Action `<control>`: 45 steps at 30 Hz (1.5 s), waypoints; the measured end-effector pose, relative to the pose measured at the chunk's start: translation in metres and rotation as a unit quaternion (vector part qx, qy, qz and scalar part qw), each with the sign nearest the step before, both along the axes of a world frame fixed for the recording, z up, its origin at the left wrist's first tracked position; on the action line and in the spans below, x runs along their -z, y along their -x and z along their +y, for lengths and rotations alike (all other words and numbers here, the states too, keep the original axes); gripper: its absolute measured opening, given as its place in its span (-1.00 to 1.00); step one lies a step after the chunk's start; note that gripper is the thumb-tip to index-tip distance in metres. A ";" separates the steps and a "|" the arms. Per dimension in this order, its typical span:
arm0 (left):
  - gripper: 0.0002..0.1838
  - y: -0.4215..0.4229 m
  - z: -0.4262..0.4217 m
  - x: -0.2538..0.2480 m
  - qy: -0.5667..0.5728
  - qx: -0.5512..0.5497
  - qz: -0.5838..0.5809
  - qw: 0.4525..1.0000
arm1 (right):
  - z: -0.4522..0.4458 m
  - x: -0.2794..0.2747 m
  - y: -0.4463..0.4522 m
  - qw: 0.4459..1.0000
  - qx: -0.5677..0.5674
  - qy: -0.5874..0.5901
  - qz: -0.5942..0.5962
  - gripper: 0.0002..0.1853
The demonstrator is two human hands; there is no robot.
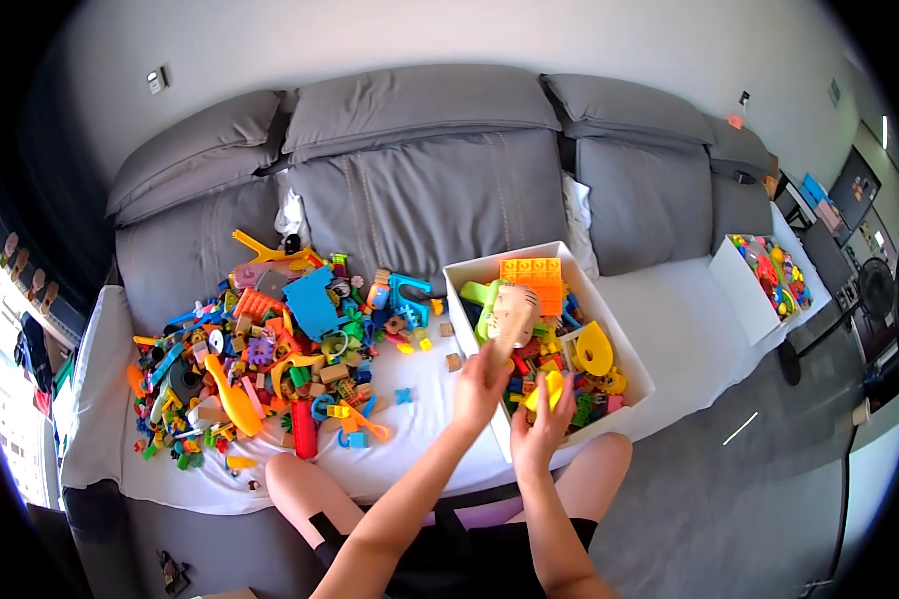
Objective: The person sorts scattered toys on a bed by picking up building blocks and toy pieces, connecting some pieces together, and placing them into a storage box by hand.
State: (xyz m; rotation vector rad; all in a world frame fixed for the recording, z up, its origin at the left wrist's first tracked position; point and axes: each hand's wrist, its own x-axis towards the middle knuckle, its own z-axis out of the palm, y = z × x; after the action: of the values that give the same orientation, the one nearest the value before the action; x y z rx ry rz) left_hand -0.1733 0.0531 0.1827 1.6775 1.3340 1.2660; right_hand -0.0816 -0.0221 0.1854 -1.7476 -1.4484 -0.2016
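A white box [624,364] full of mixed toys stands on the sofa in front of me. At its left side, my left hand [479,381] is closed around the lower end of a long tan piece [515,327] that looks like wood and points up over the box. Over the near part of the box, my right hand [543,431] grips a yellow toy block [544,390] between thumb and fingers. Beyond the hands, an orange brick plate [531,273] and a green toy part [485,297] lie in the box. A yellow ring-shaped toy [594,349] rests at its right side.
Left of the box, a big heap of toys [270,354] spreads over the white sofa cover [425,399]. A second white box [745,299] with small colourful pieces stands at the sofa's right end. Grey back cushions [425,205] line the wall side.
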 end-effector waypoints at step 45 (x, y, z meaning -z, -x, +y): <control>-0.71 0.065 0.004 0.066 0.145 -0.113 -0.522 0.833 | 0.000 0.023 0.079 0.773 -0.207 -0.017 0.599 -0.81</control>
State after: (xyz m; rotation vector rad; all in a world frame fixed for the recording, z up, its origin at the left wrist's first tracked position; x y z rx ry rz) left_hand -0.2388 0.0567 0.1164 0.4126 0.9329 1.6370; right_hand -0.1608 -0.0222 0.1626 -1.0249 -0.7546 0.9631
